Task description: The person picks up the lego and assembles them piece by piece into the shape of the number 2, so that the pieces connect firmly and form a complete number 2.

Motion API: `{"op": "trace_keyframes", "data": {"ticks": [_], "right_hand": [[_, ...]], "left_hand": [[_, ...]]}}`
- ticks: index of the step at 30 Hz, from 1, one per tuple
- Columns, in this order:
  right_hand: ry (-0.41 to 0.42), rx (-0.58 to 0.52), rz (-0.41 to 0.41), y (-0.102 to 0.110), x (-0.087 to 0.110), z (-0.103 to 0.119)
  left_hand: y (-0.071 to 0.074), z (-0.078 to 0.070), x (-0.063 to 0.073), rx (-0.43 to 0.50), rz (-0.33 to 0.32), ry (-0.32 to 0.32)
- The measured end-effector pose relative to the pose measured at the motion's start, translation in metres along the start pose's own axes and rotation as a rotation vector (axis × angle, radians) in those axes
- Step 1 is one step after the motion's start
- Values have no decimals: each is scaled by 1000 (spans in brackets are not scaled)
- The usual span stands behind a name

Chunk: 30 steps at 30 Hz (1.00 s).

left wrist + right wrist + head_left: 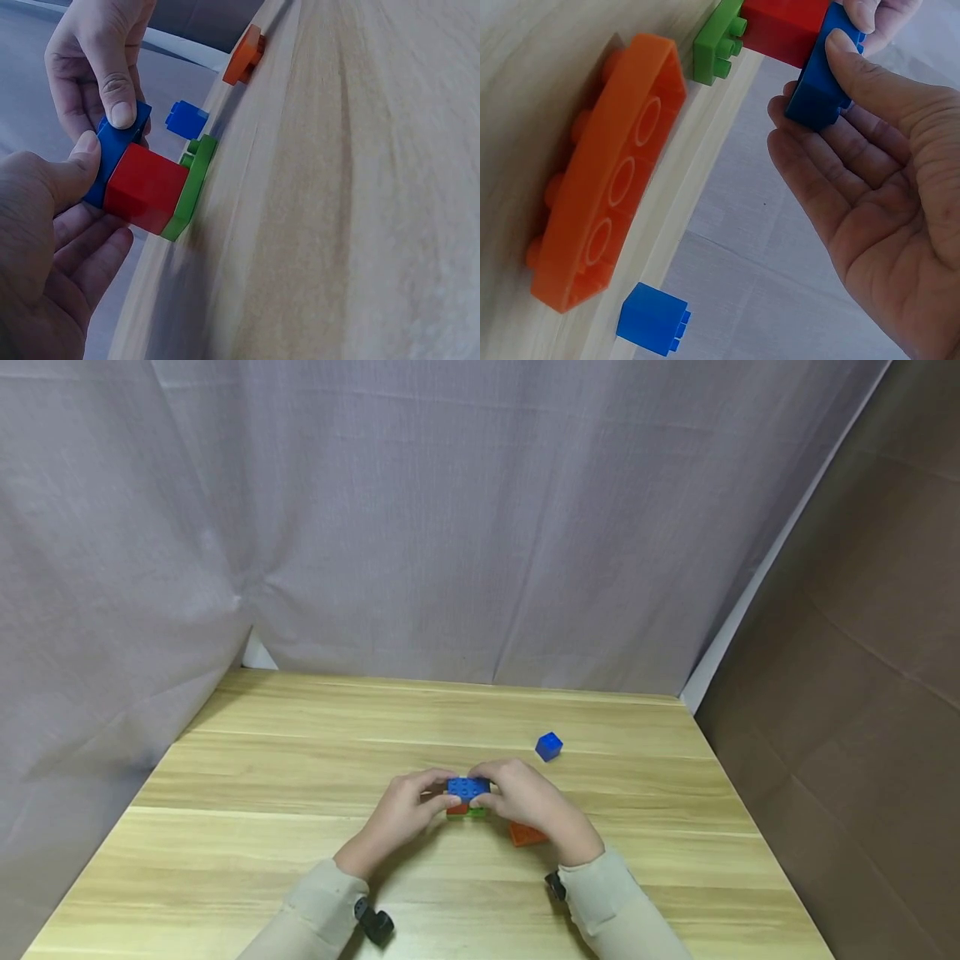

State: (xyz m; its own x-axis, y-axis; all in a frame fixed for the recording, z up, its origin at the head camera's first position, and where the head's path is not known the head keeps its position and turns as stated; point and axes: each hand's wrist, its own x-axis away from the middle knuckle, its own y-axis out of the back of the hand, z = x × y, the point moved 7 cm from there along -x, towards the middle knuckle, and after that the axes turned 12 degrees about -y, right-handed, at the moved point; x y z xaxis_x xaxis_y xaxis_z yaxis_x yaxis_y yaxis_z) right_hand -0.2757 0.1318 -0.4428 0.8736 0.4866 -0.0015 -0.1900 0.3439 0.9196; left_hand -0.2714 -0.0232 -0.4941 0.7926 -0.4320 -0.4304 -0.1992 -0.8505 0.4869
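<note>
Between both hands is a stack of toy building bricks. A long blue brick (467,789) lies on top, its studs facing up. Under one end of it is a red brick (146,187), which sits on a flat green brick (198,176). Some green studs show bare beside the red one. My left hand (401,817) pinches the blue brick's left end between thumb and fingers. At the other end, my right hand (525,795) holds it the same way, with the thumb (844,46) on the near side.
An orange brick (615,172) lies upside down on the wooden table (285,752), close beneath the right wrist. Farther back and to the right stands a small blue brick (549,747). Grey curtains (420,527) hang behind the table.
</note>
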Motion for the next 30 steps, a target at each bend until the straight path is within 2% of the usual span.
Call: {"op": "trace_keyframes", "data": {"ticks": [30], "right_hand": [[-21,-29,11,0,-1,-2]], "left_hand": [[1,-2,0,4,-6,6]]}}
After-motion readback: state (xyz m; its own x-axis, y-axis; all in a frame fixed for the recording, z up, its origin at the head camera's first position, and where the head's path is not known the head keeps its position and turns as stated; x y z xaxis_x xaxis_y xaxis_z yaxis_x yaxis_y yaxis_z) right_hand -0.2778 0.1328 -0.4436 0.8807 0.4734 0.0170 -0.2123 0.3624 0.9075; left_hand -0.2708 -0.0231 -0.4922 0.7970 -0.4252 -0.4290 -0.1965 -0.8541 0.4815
